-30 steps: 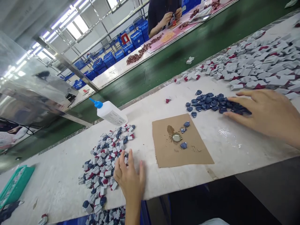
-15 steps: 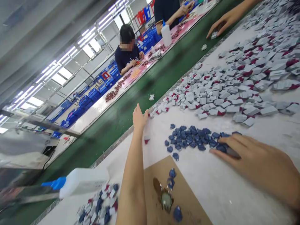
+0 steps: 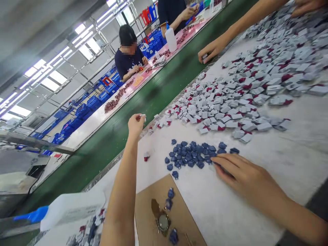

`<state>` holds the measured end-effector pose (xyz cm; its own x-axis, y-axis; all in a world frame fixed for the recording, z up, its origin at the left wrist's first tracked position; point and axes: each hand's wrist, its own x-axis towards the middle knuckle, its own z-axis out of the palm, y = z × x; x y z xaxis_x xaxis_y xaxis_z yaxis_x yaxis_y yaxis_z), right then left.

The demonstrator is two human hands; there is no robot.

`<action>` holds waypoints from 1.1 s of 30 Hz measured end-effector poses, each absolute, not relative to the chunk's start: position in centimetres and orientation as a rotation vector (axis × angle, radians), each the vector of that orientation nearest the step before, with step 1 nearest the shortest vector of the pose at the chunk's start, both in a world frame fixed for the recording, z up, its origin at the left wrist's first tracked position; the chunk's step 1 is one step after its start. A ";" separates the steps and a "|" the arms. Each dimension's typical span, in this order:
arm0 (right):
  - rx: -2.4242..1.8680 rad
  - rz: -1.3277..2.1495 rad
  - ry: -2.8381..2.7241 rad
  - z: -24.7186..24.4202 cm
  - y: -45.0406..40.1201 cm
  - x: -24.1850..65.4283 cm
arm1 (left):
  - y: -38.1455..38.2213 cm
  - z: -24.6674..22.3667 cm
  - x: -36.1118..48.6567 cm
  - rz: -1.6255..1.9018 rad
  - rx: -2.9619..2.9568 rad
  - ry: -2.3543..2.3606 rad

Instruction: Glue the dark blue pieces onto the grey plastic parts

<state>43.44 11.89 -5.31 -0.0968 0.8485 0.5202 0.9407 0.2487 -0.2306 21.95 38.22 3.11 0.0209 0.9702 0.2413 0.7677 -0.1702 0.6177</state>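
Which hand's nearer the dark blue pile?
Right. The right hand is at the right side of the dark blue pile; the left hand is apart, up-left of it, pinching a pale piece.

A factory is suggested by the green belt [image 3: 107,140] and blue crates [image 3: 82,111]. Tables [image 3: 246,208] are strewn with small parts [image 3: 193,111].

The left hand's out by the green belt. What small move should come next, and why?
Probably draw the left hand back over the white table: it pinches a light piece at arm's length by the green belt, while the cardboard lies nearer the body. The right hand is at the blue heap, out of the way.
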 end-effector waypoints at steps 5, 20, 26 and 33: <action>-1.545 -0.080 -1.996 -5.0 12.0 42.9 | 24.3 6.1 16.7 1.190 1.595 1.591; -1.414 1.058 -1.892 0.5 9.7 39.6 | -2.0 -0.7 13.7 1.946 -0.134 1.209; -1.185 1.544 -1.669 2.7 8.7 34.1 | -3.0 -0.5 14.0 1.868 -0.152 1.151; -1.144 1.535 -1.740 2.1 8.9 31.3 | -4.2 -0.9 13.3 1.873 -0.121 1.156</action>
<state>31.25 8.90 2.08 -0.4884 0.8627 -0.1315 0.2381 -0.0132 -0.9712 13.33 -4.17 -0.94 -0.5874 0.6388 -0.4969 -0.7306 -0.1544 0.6652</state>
